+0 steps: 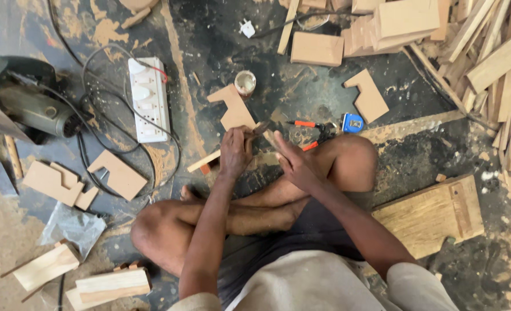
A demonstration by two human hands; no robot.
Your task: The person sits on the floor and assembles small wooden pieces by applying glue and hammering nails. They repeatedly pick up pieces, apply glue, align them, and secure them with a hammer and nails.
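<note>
I sit cross-legged on a dark, dusty floor. My left hand [235,151] is closed around a small tool with a dark metal end [261,128], held just above my knees. A thin wooden strip [204,162] runs from the left under that hand towards my right hand [295,164]. The right hand lies on the strip's near end with its fingers straight and together, pressing it down. A notched flat wooden piece [235,109] lies just beyond both hands.
A white power strip [149,101] with cables and a green power tool [31,103] lie to the left. Orange-handled pliers [313,133], a blue tape measure [352,122] and a small round tin [245,82] sit ahead. Wood offcuts [485,52] are piled at upper right, and a plank [434,213] lies at right.
</note>
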